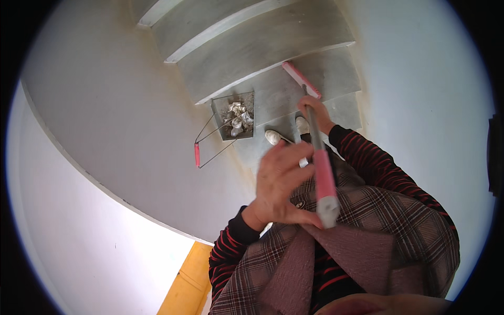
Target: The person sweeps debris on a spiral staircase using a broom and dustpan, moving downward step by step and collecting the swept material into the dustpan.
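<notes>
A long-handled broom or brush with a metal pole runs up from my chest, its pink head (301, 80) resting on a grey stair tread. My right hand (315, 112) is closed around the lower pole, just above the head. Beside the pink grip (324, 173) near the pole's top end is my left hand (281, 183), blurred, its fingers spread and not wrapped round it; whether the fingertips touch is unclear. To the left of my shoes stands a metal dustpan (254, 116) with a wire handle and pink grip, holding crumpled wrappers and dirt.
Curved grey stairs (256, 39) with pale edges rise at the top of the view. A low curved wall (157, 157) borders them on the left, a pale wall (417, 98) on the right. My white shoes (272, 137) stand on a tread below the broom head.
</notes>
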Tool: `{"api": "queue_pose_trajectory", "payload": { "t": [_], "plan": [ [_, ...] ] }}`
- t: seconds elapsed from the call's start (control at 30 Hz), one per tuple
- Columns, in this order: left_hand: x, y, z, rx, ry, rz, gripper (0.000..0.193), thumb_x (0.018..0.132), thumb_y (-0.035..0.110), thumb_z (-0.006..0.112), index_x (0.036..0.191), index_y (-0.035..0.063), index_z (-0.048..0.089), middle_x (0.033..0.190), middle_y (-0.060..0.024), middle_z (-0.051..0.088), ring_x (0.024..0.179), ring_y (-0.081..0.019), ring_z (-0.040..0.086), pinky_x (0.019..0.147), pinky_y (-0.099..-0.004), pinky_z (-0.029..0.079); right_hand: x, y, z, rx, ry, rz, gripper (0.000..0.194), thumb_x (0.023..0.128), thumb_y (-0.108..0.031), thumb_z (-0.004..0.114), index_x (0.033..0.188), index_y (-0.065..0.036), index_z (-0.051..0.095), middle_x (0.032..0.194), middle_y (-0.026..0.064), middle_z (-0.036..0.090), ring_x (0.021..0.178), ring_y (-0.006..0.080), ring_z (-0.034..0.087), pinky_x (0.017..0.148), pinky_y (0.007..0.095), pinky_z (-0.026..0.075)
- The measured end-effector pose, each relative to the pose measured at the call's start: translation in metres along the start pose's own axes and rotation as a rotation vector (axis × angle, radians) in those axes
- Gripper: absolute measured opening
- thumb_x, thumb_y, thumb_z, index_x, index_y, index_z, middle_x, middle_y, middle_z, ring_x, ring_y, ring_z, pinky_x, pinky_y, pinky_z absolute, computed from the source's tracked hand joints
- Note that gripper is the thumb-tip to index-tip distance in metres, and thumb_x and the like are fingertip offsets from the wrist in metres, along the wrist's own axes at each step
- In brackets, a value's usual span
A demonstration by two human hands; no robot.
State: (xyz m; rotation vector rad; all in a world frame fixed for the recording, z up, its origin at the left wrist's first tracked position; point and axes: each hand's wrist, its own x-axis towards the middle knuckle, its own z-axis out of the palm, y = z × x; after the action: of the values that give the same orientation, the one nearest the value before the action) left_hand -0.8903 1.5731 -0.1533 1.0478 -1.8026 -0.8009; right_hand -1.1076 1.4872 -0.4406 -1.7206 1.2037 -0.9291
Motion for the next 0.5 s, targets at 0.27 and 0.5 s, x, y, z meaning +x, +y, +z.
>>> {"api": "queue_pose_trajectory", "payload": {
  "t": [0.27,0.5],
  "plan": [
    [-0.157,-0.206,-0.086,0.946,0.163,-1.236,0.092,0.073,0.049,0.075,0.14,0.0001,0.035,0.136,-0.023,0.046,0.123,-0.0398,0.045,0.101,-0.0487,0.037,0.035,0.013,-0.097,0.042,-0.138,0.602,0.024,0.093,-0.03,0.061,0.106,-0.01,0.065,0.097,0.001,0.065,0.074,0.0095,0.062,0.063,0.0238,0.047],
    [-0.221,-0.286,-0.081,0.491,0.254,-1.293,0.055,0.081,0.053,0.063,0.101,0.0027,0.062,0.091,-0.0174,0.067,0.086,-0.0354,0.063,0.077,-0.0431,0.049,0.045,0.004,-0.111,-0.074,-0.24,0.672,0.036,0.094,-0.045,0.056,0.113,-0.015,0.063,0.104,-0.002,0.064,0.078,0.0083,0.064,0.064,0.0231,0.046]
  ]
}}
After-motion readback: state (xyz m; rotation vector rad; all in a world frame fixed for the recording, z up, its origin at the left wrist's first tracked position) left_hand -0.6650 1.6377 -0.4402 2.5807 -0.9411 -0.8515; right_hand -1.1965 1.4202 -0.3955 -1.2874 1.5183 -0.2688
